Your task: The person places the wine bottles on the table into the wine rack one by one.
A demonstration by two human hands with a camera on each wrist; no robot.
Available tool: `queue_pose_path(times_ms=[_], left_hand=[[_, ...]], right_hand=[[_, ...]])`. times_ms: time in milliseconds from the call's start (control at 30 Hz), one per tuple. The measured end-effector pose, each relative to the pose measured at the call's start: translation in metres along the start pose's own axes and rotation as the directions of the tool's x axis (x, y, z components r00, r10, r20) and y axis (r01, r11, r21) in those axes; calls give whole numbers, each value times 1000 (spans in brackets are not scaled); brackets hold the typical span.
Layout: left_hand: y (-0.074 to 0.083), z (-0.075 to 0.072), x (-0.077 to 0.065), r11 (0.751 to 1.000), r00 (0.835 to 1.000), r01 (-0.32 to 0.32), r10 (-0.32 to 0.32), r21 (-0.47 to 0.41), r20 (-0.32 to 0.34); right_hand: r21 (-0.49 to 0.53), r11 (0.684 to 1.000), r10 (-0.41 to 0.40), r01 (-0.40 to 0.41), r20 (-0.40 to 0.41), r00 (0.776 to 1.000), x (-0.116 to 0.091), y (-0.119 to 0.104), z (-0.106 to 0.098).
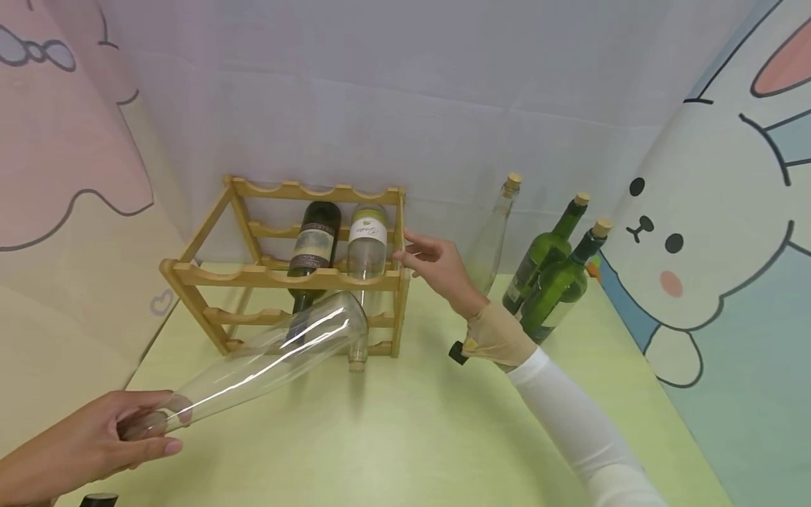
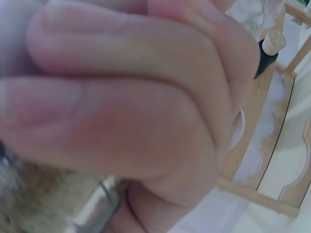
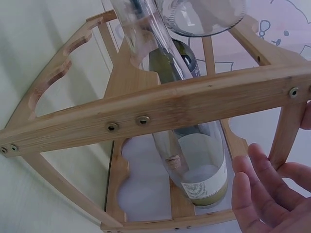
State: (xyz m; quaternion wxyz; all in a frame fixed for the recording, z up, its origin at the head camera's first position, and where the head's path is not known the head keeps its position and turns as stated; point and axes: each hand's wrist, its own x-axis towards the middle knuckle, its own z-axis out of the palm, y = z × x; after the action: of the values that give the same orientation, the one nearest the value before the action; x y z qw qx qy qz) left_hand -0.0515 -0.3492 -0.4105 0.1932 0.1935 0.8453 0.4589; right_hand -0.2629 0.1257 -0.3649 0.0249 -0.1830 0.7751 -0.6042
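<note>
My left hand [image 1: 104,433] grips a clear glass bottle [image 1: 272,359] by its neck, the base pointing up and right in front of the wooden wine rack [image 1: 285,278]. A cork [image 2: 43,199] shows at the bottle's mouth, beside my curled fingers in the left wrist view. At the rack's right end, my right hand [image 1: 437,267] holds the frame, its fingers [image 3: 257,179] around an upright. Within the rack lie a dark labelled bottle [image 1: 313,239] and a clear bottle with a white label [image 1: 367,250], necks slanting down toward the front.
Standing right of the rack are a corked clear bottle [image 1: 491,239] and two corked green bottles [image 1: 538,264] [image 1: 560,289]. A black cap [image 1: 457,352] shows beside my right wrist, and another dark top [image 1: 99,500] at the lower left edge. A pale curtain hangs behind the table [image 1: 405,436].
</note>
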Motion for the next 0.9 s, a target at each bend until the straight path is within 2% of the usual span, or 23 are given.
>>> queue_pose_path(times_ms=[100,200,300,367,500,567,700,900], left_hand=[[-6,0,-6,999,1000,-14,14,36,-15],[-11,1,-12,995,997,-55,59,87,-47],[-15,1,-17,993,993,-86,91,79,-69],[-17,0,-20,996,994,-76,79,41,-70],[-19,-2,-27,998,999,-4,1,-57,-43],[-20,-2,-30,997,999,10,-14,-78,-42],[-25,-1,-37,996,997,46,-51,-73,-66],[-53,1,-54,995,985,94,-90,23,-147]], right_hand=[[-1,1000,-6,6,-4,1000,0,1,-1],[4,1000,-8,8,-13,1000,-1,1,-1],[6,1000,-12,12,-19,1000,-2,1,-1],[7,1000,-14,14,-19,1000,-2,1,0],[11,1000,-16,16,-17,1000,-2,2,1],[13,1000,-16,16,-17,1000,-2,2,1],[22,1000,-17,18,-20,1000,-3,3,0],[22,1000,-20,21,-30,999,-4,6,-1]])
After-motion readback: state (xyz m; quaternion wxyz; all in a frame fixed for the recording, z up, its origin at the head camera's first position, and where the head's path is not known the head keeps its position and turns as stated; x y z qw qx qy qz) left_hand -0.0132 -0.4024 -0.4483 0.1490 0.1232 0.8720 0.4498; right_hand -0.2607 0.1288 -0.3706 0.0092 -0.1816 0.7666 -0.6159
